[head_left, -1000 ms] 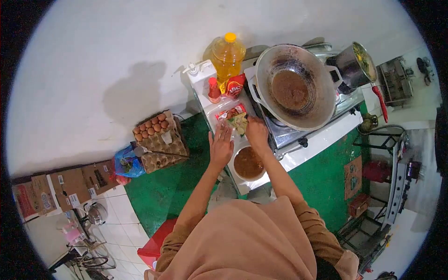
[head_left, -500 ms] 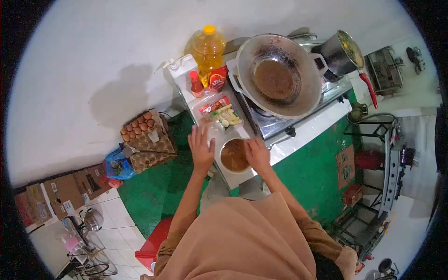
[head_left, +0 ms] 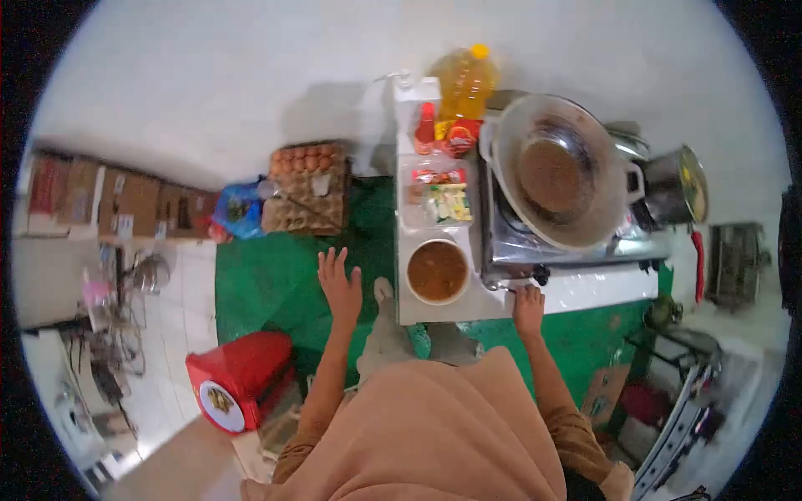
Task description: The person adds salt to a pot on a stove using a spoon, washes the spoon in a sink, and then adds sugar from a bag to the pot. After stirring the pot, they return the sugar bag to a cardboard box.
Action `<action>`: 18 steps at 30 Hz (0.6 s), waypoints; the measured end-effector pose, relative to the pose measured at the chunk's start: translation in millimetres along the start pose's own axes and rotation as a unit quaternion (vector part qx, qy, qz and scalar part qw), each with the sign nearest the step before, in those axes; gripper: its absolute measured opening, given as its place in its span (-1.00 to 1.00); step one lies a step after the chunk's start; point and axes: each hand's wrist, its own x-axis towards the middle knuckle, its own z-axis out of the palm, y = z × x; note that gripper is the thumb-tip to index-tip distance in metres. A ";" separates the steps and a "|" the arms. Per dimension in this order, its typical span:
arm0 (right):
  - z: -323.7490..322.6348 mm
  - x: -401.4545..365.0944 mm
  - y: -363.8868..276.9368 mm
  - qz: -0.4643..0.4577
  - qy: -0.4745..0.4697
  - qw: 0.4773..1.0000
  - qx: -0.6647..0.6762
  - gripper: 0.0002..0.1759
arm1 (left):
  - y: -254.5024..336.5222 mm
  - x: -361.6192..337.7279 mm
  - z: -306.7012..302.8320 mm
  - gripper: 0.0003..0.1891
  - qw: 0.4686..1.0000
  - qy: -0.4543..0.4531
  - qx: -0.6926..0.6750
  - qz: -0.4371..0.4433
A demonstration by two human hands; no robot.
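Observation:
My left hand (head_left: 340, 288), empty with fingers spread, hovers over the green floor, left of the counter. At the counter's front edge, the fingers of my right hand (head_left: 528, 311) are closed on the end of a small metal spoon (head_left: 501, 287), below the stove knob. Between my hands a white bowl (head_left: 437, 272) of brown liquid stands on the counter. Behind it a clear plastic tray (head_left: 411, 219) holds red and yellow-green packets (head_left: 451, 203).
A large wok (head_left: 555, 171) and a dark pot (head_left: 675, 188) are on the stove (head_left: 518, 242). An oil bottle (head_left: 466, 83), a red sauce bottle (head_left: 425, 129) and a red packet (head_left: 461, 136) stand behind the tray. Egg trays (head_left: 307, 188) and a red stool (head_left: 242, 376) are at left.
The view has turned and shifted, so the counter appears straighter and further right. Both hands have left the bowl: the left is out to its left, the right has moved to the spoon.

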 end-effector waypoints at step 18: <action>-38.0 -70.5 26.2 -0.215 -0.040 0.945 0.245 -0.83 | -48.0 -113.1 -51.9 -0.60 0.954 0.221 -0.013 -0.202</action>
